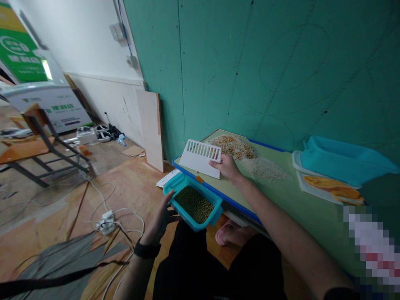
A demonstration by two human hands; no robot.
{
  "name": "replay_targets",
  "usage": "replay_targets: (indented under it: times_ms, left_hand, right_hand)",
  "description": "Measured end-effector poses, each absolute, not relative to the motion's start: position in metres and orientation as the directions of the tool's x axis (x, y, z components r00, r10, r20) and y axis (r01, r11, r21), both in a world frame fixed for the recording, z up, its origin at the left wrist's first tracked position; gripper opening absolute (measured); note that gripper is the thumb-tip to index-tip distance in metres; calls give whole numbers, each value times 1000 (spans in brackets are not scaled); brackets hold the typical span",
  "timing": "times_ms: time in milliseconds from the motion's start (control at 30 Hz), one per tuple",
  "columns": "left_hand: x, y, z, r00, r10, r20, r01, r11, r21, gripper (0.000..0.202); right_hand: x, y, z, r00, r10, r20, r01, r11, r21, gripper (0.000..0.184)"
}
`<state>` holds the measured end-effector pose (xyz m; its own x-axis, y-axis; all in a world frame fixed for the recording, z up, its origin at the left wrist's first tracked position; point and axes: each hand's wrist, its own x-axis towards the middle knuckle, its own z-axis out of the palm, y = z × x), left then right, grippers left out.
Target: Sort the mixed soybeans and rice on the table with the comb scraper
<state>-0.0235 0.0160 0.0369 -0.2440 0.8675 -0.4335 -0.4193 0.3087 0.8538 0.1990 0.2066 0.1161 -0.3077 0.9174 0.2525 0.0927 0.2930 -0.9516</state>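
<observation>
My left hand (pixel 161 218) grips the near side of a teal plastic bin (pixel 187 189) filled with green beans (pixel 194 204), held just below the edge of a green table (pixel 300 208). My right hand (pixel 227 166) holds a white slotted scraper (pixel 200 158) upright at the table's edge above the bin. Behind it on the table lie a pile of tan beans (pixel 234 146) and a pile of white rice (pixel 265 168).
A teal tray (pixel 340 160) on a white tray and a yellow object (pixel 334 187) sit at the table's right. A teal wall stands behind. A board (pixel 151 129) leans on it. Cables and a power strip (pixel 106 221) lie on the wooden floor.
</observation>
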Motion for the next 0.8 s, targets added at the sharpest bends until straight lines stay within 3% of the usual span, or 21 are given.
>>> replay_targets:
  times_ms: [367, 600, 800]
  left_hand:
    - [-23, 9, 32, -227, 898, -376, -415, 260, 872, 83]
    - [-15, 3, 45, -208, 905, -372, -439, 254, 862, 65]
    - [-14, 6, 38, -243, 886, -396, -445, 261, 857, 61]
  right_hand:
    - [198, 198, 122, -345, 909, 235, 41, 265, -964, 26]
    - [196, 191, 121, -360, 904, 229, 43, 261, -964, 33]
    - [193, 185, 123, -358, 902, 242, 50, 277, -959, 33]
